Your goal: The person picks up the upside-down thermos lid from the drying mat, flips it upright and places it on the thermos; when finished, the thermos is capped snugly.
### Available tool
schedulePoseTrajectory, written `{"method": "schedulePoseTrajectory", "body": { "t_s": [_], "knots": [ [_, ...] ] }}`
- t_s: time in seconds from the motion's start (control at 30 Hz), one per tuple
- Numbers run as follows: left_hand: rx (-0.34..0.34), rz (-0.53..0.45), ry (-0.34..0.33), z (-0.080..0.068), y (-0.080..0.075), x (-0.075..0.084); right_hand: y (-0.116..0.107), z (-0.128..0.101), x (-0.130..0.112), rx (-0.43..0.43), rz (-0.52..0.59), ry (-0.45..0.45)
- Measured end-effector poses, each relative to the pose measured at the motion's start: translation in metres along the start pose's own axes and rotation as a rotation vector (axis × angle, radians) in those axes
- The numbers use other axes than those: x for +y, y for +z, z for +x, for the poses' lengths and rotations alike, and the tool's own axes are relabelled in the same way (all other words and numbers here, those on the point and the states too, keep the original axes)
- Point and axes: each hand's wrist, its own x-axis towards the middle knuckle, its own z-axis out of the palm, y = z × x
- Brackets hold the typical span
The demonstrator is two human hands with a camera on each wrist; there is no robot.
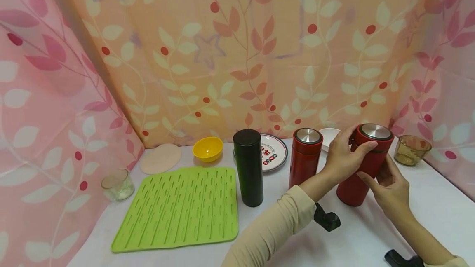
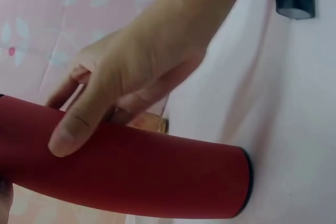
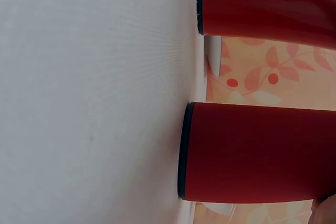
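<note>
Gripping the tilted red thermos flask (image 1: 361, 164) at the right of the worktop (image 1: 282, 234): left hand (image 1: 343, 158) wrapped round its upper body, right hand (image 1: 389, 186) cupping lower down. Likely risk: base skidding, knocking the second red flask (image 1: 305, 158) just left.

Two bare hands, left hand (image 1: 343, 158) and right hand (image 1: 389, 188), no rings or gloves visible; short, plain fingernails on the left hand in the left wrist view. Beige long sleeve (image 1: 271, 226) on the left forearm, snug, ending short of the wrist; matching beige cuff (image 1: 450, 261) just visible at the right forearm. Black camera mount (image 1: 326, 217) under the left wrist, a second black mount (image 1: 402, 258) under the right.
</note>
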Motion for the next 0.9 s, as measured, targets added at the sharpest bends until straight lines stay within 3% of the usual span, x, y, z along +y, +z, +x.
{"method": "schedulePoseTrajectory", "body": {
  "t_s": [0.07, 0.17, 0.37, 0.5, 0.67, 0.8, 0.9],
  "knots": [
    [0.008, -0.016, -0.025, -0.001, 0.001, 0.0, 0.0, -0.001, 0.002, -0.001, 0.015, 0.004],
    [0.075, -0.034, -0.073, -0.001, 0.007, 0.003, 0.001, -0.002, 0.003, 0.003, -0.024, 0.014],
    [0.176, -0.01, -0.091, 0.0, 0.016, 0.007, 0.0, -0.002, 0.004, 0.015, -0.029, 0.038],
    [0.167, -0.02, -0.064, 0.0, 0.015, 0.004, -0.001, -0.001, 0.003, 0.011, -0.034, 0.024],
    [0.112, -0.145, -0.03, 0.001, 0.008, 0.0, -0.002, 0.001, 0.004, 0.008, -0.106, 0.023],
    [0.061, -0.209, -0.062, 0.001, 0.006, -0.001, -0.001, -0.001, 0.004, 0.004, -0.123, 0.025],
    [0.084, -0.205, -0.095, 0.001, 0.009, 0.002, 0.0, -0.001, 0.003, 0.007, -0.124, 0.031]
  ]
}}
